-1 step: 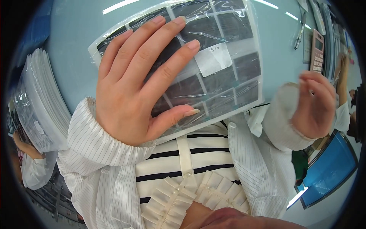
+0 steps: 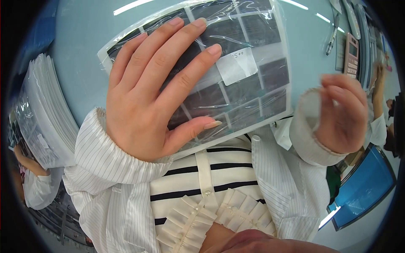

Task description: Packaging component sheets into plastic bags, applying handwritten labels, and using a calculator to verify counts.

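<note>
My left hand [image 2: 141, 101] lies flat with its fingers spread on a clear plastic sleeve [image 2: 236, 31], pressing it to the table. Inside the sleeve are dark grey rectangular pieces in rows, with pale strips between them. A small white paper label [image 2: 237, 67] with handwriting rests near my left index fingertip. To the right of the sleeve, my right hand [image 2: 344, 116] is raised with its fingers bent, touching neither the sleeve nor the table. Motion blur hides whether anything is between its fingers.
A tall stack of plastic-wrapped sheets [image 2: 46, 114] stands at the left on the light blue table [image 2: 80, 38]. At the right lie a pen [image 2: 333, 36], a pink calculator [image 2: 351, 55] and grey folders [image 2: 360, 33]. Other people's arms show at both edges.
My right hand has shifted slightly left and up, toward the sleeve. My left hand and the sleeve stay in place.
</note>
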Available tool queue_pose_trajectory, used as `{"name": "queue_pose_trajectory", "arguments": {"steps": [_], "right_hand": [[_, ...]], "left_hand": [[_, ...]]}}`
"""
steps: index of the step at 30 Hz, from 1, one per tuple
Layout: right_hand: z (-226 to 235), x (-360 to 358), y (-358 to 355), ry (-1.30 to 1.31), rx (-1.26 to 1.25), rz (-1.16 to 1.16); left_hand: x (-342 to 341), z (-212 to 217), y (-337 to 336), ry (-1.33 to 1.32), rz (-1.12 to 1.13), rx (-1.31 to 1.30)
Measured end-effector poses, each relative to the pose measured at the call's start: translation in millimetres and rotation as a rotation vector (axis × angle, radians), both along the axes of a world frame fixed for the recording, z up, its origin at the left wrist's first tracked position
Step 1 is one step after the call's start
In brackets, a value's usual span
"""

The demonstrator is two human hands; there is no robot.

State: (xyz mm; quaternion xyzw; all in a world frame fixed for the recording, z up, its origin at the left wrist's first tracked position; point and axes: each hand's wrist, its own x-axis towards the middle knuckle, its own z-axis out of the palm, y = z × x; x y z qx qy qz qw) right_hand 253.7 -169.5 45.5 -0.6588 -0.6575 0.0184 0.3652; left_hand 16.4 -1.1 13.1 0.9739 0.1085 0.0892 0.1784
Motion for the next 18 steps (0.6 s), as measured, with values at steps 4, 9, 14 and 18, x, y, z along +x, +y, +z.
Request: {"name": "queue_pose_trajectory", "arguments": {"steps": [4, 9, 14, 18], "right_hand": [[-12, -8, 48, 0.081, -0.093, 0.312], [-17, -17, 71, 0.016, -0.172, 0.394], [-19, -26, 79, 0.014, -0.181, 0.386], [-19, -32, 82, 0.004, -0.188, 0.365]], "left_hand": [[0, 2, 0, -0.005, 0.009, -0.022], [-3, -2, 2, -0.012, 0.022, -0.032], [-4, -6, 2, -0.070, 0.021, -0.049], [-5, -7, 3, -0.065, 0.026, -0.063]]}}
